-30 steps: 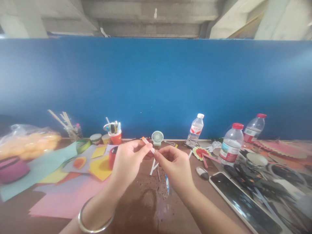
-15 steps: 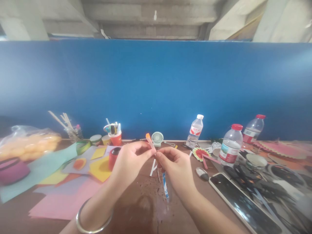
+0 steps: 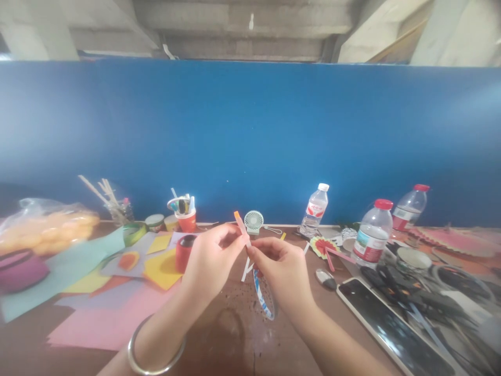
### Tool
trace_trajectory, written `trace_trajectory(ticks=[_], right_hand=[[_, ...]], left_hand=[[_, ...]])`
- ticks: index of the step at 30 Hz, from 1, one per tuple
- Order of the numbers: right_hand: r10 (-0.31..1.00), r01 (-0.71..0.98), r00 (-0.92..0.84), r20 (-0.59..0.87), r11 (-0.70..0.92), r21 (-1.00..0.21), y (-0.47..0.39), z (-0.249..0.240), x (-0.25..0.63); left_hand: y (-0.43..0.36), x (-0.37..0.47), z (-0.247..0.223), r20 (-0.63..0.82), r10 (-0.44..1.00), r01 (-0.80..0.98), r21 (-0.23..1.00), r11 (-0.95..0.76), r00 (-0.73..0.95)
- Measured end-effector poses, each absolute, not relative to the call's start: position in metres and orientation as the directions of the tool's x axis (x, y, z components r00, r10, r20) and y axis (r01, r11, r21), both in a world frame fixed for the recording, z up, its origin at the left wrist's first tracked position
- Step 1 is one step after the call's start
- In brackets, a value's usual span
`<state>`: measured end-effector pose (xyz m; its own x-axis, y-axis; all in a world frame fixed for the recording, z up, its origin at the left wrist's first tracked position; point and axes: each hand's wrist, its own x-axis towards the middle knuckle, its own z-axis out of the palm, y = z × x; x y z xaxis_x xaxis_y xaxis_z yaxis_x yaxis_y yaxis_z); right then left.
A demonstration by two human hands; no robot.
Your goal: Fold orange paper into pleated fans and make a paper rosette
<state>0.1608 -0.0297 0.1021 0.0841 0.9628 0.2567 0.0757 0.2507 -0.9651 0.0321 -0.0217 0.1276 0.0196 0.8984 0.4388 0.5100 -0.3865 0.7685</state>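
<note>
My left hand [image 3: 213,256] is closed, its thumb and fingertips pinching a narrow strip [image 3: 241,222] that is orange at its upper end and pale below. My right hand [image 3: 282,266] meets it at the strip's lower end, thumb and forefinger pressed together there. Just below the right hand is a ring with a blue and white printed band [image 3: 260,296] and a clear edge, like a tape roll. Whether it hangs from the fingers or rests on the table, I cannot tell. White strips [image 3: 246,269] lie behind the hands.
Coloured paper sheets [image 3: 97,324] and a red cup-shaped thing [image 3: 185,251] lie left. A small fan [image 3: 253,222] stands behind my hands. Rightward are a phone [image 3: 391,326], a paper rosette [image 3: 323,246], a red-capped bottle [image 3: 371,237] and a white-capped bottle [image 3: 315,211]. Dark crumbs dot the table [image 3: 219,339].
The blue and white band has turned from nearly edge-on, looking straight, to a curved ring. Both hands keep their pinch on the strip, almost in the same place.
</note>
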Motion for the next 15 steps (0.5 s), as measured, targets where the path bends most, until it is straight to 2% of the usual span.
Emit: trace_trajectory(ticks=[6, 15], right_hand=[[0.967, 0.092, 0.022, 0.254, 0.251, -0.964, -0.0293, 0.1019, 0.1619], [0.966, 0.047, -0.005, 0.260, 0.260, -0.964, -0.0279, 0.1007, 0.1614]], left_hand=[[-0.0235, 0.0340, 0.1277, 0.458, 0.888, 0.540, 0.736, -0.408, 0.047], [-0.0223, 0.0355, 0.1252, 0.401, 0.916, 0.410, 0.834, -0.370, 0.011]])
